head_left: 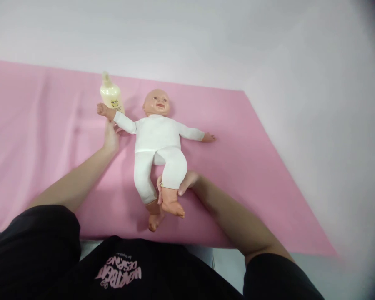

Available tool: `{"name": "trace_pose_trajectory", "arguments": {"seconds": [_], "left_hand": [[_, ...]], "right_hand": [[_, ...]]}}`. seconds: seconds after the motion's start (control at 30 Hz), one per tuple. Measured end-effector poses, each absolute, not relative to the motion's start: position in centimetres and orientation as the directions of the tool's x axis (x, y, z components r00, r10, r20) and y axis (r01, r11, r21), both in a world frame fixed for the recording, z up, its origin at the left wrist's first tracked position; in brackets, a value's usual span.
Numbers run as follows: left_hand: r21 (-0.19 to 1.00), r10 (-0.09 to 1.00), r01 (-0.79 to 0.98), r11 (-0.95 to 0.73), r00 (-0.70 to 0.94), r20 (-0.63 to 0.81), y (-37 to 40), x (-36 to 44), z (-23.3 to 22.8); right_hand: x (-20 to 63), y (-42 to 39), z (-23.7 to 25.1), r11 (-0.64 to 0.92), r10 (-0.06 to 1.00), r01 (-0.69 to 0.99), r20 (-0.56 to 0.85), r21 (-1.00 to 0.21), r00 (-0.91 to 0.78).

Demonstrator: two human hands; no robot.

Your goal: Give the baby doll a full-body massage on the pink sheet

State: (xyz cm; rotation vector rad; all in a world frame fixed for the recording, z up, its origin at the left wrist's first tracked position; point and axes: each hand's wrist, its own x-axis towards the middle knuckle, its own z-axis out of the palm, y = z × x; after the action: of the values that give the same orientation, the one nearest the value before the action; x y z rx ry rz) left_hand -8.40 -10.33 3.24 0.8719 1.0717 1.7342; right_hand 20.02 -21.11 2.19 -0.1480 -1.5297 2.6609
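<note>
A baby doll (158,135) in a white cloth suit lies face up, head toward the far side, arms spread. My left hand (111,137) is closed around the doll's forearm on the left of the view, with the fingers partly hidden beneath it. Just behind that forearm stands a pale yellow lotion bottle (110,93) with a printed face; its lower part is covered by the doll's arm. My right hand (189,180) wraps from below around the doll's lower leg on the right, which is raised over the other foot. Fingertips show on the leg's inner side.
Pink sheeting (237,166) covers the table, with creases toward the left. A pale wall (187,41) rises behind the table's far edge. The table's right edge runs diagonally toward the front right corner.
</note>
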Motion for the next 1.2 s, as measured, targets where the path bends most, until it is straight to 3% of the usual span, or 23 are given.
{"name": "trace_pose_trajectory", "arguments": {"seconds": [0.07,0.13,0.3,0.5,0.67,0.8,0.93,1.07,1.2], "left_hand": [[0.917,0.932,-0.317,-0.241,-0.338,0.128,-10.8,-8.2,3.5],[0.916,0.939,-0.333,-0.224,-0.326,0.112,-11.4,-7.9,3.8],[0.928,0.943,-0.248,-0.278,-0.257,0.214,-12.2,-7.5,3.5],[0.918,0.911,0.002,-0.398,-0.115,0.395,-12.7,-7.3,3.1],[0.828,0.863,0.245,-0.505,0.116,0.492,-13.2,-7.7,3.2],[0.57,0.745,0.481,-0.666,0.399,0.535,-12.8,-8.0,2.7],[0.317,0.627,0.559,-0.767,0.546,0.556,-12.3,-8.4,2.1],[0.228,0.583,0.565,-0.793,0.594,0.555,-12.2,-8.4,2.0],[0.168,0.532,0.548,-0.82,0.619,0.578,-12.2,-8.4,1.9]], "right_hand": [[20.1,-21.1,2.1,-0.51,0.003,-0.016,0.017,-0.86,-1.0],[20.0,-21.0,1.9,-0.516,-0.01,-0.069,0.086,-0.854,-0.996],[19.7,-20.9,1.2,-0.52,0.126,-0.252,0.218,-0.816,-0.968],[19.6,-21.2,0.2,-0.532,0.194,-0.368,0.313,-0.763,-0.93],[19.6,-21.2,0.0,-0.509,0.406,-0.492,0.306,-0.707,-0.861],[19.6,-20.7,0.4,-0.45,0.598,-0.548,0.219,-0.705,-0.771],[19.6,-20.5,1.6,-0.463,0.773,-0.554,-0.008,-0.692,-0.635],[19.3,-20.8,2.6,-0.51,0.811,-0.499,-0.199,-0.7,-0.55],[19.0,-21.0,2.9,-0.535,0.806,-0.477,-0.25,-0.698,-0.537]]}}
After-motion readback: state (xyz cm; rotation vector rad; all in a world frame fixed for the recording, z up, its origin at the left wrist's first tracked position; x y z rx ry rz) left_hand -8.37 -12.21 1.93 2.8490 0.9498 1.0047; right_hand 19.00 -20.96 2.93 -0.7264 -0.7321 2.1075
